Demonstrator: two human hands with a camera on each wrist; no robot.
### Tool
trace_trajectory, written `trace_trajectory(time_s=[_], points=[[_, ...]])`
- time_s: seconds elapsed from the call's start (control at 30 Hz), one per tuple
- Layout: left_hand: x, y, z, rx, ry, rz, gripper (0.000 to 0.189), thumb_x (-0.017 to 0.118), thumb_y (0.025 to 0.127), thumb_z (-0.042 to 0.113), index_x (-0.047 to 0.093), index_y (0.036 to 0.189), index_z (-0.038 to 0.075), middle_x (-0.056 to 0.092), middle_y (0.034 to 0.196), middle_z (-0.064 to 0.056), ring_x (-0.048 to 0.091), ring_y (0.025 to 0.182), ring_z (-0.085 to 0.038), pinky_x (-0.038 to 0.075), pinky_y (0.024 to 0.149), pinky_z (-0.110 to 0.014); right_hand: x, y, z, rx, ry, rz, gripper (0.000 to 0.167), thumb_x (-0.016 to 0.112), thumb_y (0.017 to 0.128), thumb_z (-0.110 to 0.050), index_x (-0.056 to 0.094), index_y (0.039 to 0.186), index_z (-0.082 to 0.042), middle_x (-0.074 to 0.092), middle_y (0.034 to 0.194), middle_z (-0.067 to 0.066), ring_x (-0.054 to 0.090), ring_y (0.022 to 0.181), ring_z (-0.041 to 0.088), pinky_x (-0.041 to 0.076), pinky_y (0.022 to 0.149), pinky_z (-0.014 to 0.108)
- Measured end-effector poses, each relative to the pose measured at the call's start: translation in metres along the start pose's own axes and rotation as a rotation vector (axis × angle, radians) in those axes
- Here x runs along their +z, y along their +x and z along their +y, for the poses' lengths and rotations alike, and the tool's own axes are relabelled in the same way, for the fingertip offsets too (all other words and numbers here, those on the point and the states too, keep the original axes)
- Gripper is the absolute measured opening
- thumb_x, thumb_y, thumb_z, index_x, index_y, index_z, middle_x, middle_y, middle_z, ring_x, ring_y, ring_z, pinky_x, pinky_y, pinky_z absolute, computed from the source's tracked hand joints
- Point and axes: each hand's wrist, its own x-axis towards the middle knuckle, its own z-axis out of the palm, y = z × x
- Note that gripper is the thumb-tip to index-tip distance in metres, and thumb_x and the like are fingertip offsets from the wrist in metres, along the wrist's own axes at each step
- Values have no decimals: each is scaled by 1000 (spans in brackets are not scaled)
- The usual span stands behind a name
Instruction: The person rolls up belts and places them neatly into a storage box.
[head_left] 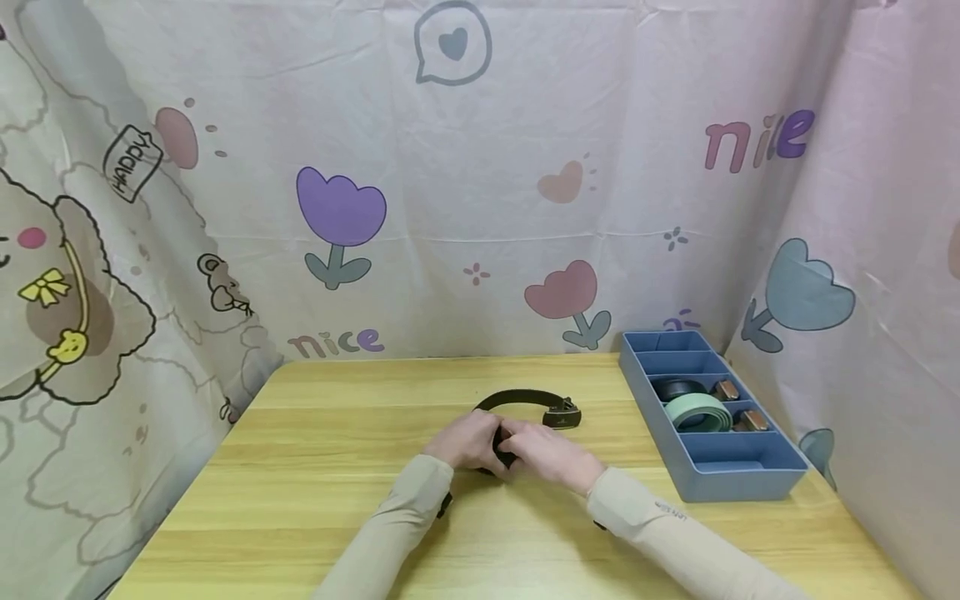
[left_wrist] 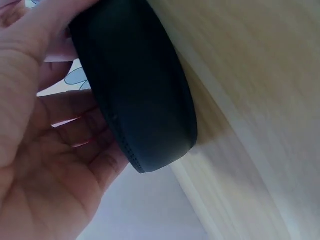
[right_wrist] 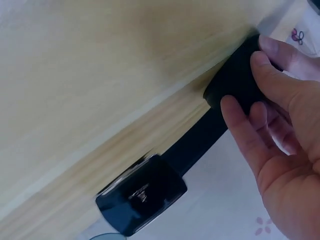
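Observation:
A black belt [head_left: 521,396] lies on the table, partly coiled, its free length arcing out behind the hands to a shiny dark buckle [right_wrist: 142,195]. My left hand [head_left: 465,440] holds the coiled part from the left. In the left wrist view the coil [left_wrist: 140,90] stands on edge on the wood, with fingers [left_wrist: 75,120] curled around it. Meeting it from the other side, my right hand [head_left: 551,454] pinches the same coil between thumb and fingers [right_wrist: 245,130]. In the head view most of the coil is hidden behind both hands.
To the right stands a blue divided box [head_left: 742,483]. One compartment holds a rolled black belt [head_left: 678,388], another a rolled mint green belt [head_left: 697,412], each beside a metal buckle. A printed curtain [head_left: 465,167] hangs behind the wooden table [head_left: 300,483].

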Motion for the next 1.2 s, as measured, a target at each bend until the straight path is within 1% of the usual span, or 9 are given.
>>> trace_trajectory(time_s=[0.23, 0.43, 0.53, 0.7, 0.8, 0.87, 1.03, 1.1, 1.2], points=[[-2, -3, -2, 19, -20, -27, 53, 93, 59, 19, 66, 104, 20, 67, 99, 9, 58, 88, -4, 49, 85, -23, 1, -2, 6, -10, -18, -7, 16, 81, 78, -19, 73, 91, -16, 60, 98, -3, 56, 86, 7, 51, 79, 25], [0, -1, -2, -11, -4, 22, 47, 95, 56, 32, 66, 90, 18, 66, 86, 10, 57, 75, -3, 50, 74, -21, 2, -6, 8, 7, -1, 23, 15, 79, 81, -23, 73, 93, -15, 60, 99, -2, 56, 86, 8, 51, 77, 25], [1, -1, -2, -23, 10, 15, 48, 95, 55, 35, 65, 90, 20, 65, 86, 12, 57, 75, -3, 49, 73, -20, 3, -7, 8, -3, -10, 28, 15, 79, 81, -24, 73, 92, -17, 60, 101, -2, 57, 87, 8, 51, 78, 26], [-2, -2, -1, -5, 9, -29, 51, 93, 59, 20, 65, 101, 20, 67, 96, 10, 59, 85, -4, 49, 82, -22, 3, -7, 9, -20, -44, 35, 16, 79, 81, -24, 74, 94, -17, 61, 102, -3, 59, 90, 9, 52, 82, 28], [-4, -2, -1, -1, -15, -31, 52, 92, 58, 14, 66, 103, 18, 68, 95, 9, 60, 85, -4, 49, 82, -22, 4, -7, 10, -10, -59, 39, 18, 79, 81, -25, 74, 97, -17, 62, 105, -2, 61, 94, 11, 52, 85, 29], [-4, -2, 0, -7, -4, -18, 50, 93, 57, 18, 67, 100, 18, 67, 91, 10, 59, 81, -4, 50, 79, -22, 4, -8, 9, 2, -71, 41, 22, 78, 82, -27, 73, 101, -16, 62, 109, -2, 61, 97, 11, 52, 85, 29], [-1, -5, 0, -30, 131, 57, 49, 94, 53, 44, 67, 88, 24, 62, 81, 15, 53, 80, -9, 46, 77, -25, 7, -10, 3, 0, -91, 44, 23, 74, 85, -30, 73, 105, -18, 59, 109, -1, 58, 94, 12, 53, 81, 30], [0, -7, -1, -20, 168, 77, 52, 93, 52, 49, 67, 91, 26, 63, 83, 16, 51, 83, -11, 44, 79, -27, 9, -10, 2, -2, -92, 47, 21, 74, 85, -30, 74, 103, -19, 59, 109, 0, 58, 96, 13, 52, 83, 31], [3, -10, -4, 11, 178, 83, 58, 93, 54, 46, 67, 103, 28, 68, 91, 14, 52, 86, -11, 45, 82, -28, 10, -12, 4, 12, -91, 46, 22, 75, 84, -28, 74, 104, -18, 60, 116, 1, 59, 105, 16, 51, 91, 33]])
